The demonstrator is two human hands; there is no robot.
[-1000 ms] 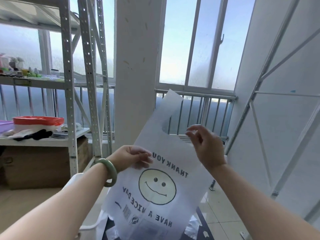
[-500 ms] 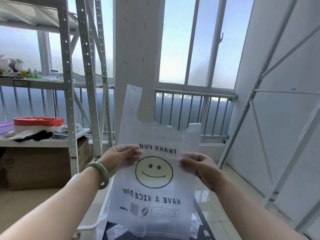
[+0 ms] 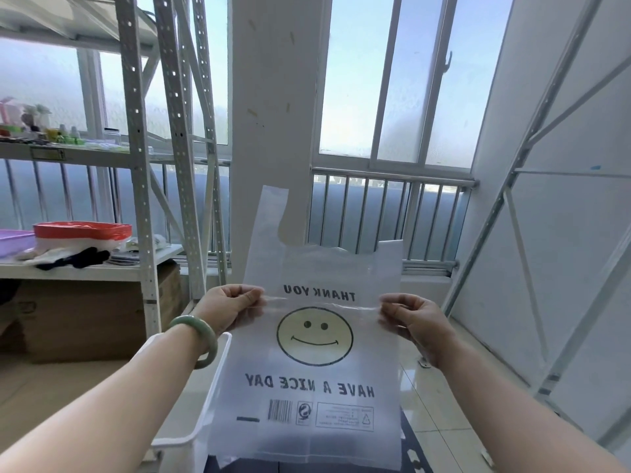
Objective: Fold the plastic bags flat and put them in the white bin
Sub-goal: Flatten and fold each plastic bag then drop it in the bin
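A translucent white plastic bag (image 3: pixel 317 373) with a yellow smiley face and mirrored black lettering hangs upright in front of me, spread flat. My left hand (image 3: pixel 228 307) pinches its left edge and my right hand (image 3: pixel 415 317) pinches its right edge, both at the level of the top lettering. One bag handle stands up at the upper left; the right handle is folded down. The white bin (image 3: pixel 208 397) sits on the floor below, behind the bag's lower left; most of it is hidden by my left arm and the bag.
A metal shelf rack (image 3: pixel 136 172) stands at the left with a red-rimmed tub (image 3: pixel 82 232), dark gloves and small items; cardboard boxes (image 3: pixel 85 319) lie beneath. A white pillar (image 3: pixel 273 114), window railing and a slanted metal frame (image 3: pixel 532 199) at right surround me. Something dark lies on the tiled floor under the bag.
The bag has swung from tilted to upright and been pulled taut. My right hand dropped from the upper handle to the right edge; both hands moved apart.
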